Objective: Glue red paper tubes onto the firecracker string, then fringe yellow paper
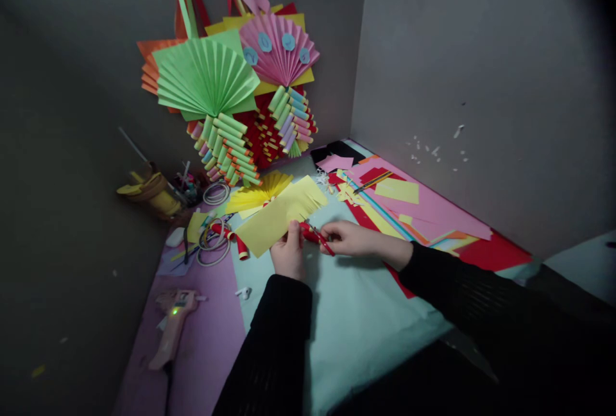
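My left hand [289, 252] pinches the lower edge of a pale yellow paper sheet [276, 214], thumb on top. The sheet's right end is cut into a fringe of thin strips. My right hand [344, 237] is closed on a small pair of red-handled scissors [322, 241], whose tips point up and left toward the paper's lower edge. A red rolled paper tube [308, 232] shows between my two hands. Behind the sheet lies a pleated yellow paper fan [264, 190].
A pink glue gun [176, 329] with a green light lies at the left. Cords [216, 242] and red tubes [241, 247] lie nearer. Coloured paper sheets [433, 210] cover the right side. Paper fan decorations [209, 76] hang at the back.
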### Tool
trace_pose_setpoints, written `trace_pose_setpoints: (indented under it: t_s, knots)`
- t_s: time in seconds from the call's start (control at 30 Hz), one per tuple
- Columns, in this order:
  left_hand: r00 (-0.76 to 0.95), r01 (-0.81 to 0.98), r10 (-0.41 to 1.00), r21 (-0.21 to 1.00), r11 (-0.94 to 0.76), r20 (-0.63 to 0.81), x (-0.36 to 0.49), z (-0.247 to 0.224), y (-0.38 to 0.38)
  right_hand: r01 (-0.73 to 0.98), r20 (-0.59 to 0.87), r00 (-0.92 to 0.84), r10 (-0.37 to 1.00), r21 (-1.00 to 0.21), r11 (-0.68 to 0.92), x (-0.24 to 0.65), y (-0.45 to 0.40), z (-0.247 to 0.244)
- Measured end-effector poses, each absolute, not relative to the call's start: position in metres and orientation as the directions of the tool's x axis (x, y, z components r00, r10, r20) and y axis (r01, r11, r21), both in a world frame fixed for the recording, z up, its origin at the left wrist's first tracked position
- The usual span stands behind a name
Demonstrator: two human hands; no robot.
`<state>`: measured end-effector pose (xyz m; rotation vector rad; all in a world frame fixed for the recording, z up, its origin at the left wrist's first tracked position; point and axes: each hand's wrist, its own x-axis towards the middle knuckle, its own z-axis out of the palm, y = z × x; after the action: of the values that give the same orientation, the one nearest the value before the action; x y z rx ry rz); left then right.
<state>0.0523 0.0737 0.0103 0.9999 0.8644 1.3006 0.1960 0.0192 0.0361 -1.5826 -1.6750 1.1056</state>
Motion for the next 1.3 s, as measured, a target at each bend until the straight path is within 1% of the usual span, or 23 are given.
trace_pose_setpoints:
  t_s: [0.4,0.63,1.07,1.3]
  knots:
    - [0.094,-0.342,0.995,0.94,0.012,0.022,0.0519,0.0113,0.0732,0.495,-0.144,-0.14,0.98,-0.867,-0.057,0.1958,0.0196,0.0379]
    - [0.111,-0.34,0.993,0.94,0.002,0.038,0.0522,0.0099,0.0744,0.501,-0.135,-0.128,0.983,-0.864,-0.053,0.1954,0.0193,0.0377]
    - [0.099,-0.384,0.995,0.923,0.02,0.019,0.053,0.0097,0.0744,0.44,-0.16,-0.151,0.975,-0.894,-0.079,0.1957,0.0185,0.0364]
    - [0.144,-0.386,0.99,0.921,0.049,0.008,0.054,0.0103,0.0727,0.459,-0.127,-0.144,0.981,-0.887,-0.048,0.1957,0.0191,0.037]
